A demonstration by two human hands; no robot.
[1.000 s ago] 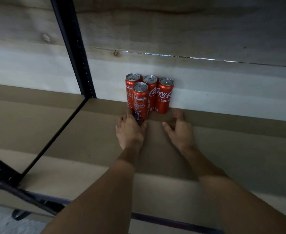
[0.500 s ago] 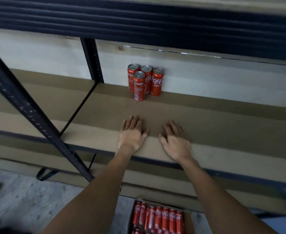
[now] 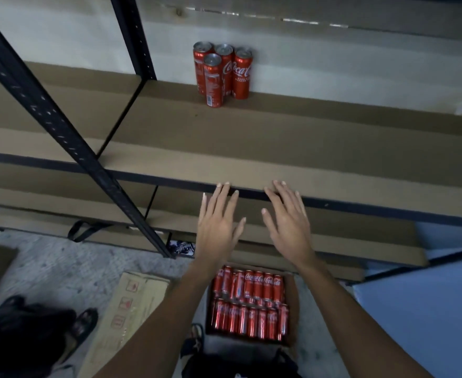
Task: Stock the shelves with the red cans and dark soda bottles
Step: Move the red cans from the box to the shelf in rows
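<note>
Cans still fill most of the cardboard box (image 3: 289, 282) on the floor, nearest the person. Above it, left hand (image 3: 219, 227) and right hand (image 3: 289, 227) hover empty, fingers spread wide, at the shelf (image 3: 333, 148) edge. Farther back, only four red cans (image 3: 221, 72) stand stocked; no soda bottles visible, so stocking looks barely begun

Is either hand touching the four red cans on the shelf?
Apart. The head view shows both hands at the shelf's front edge, cans at the back.
</note>
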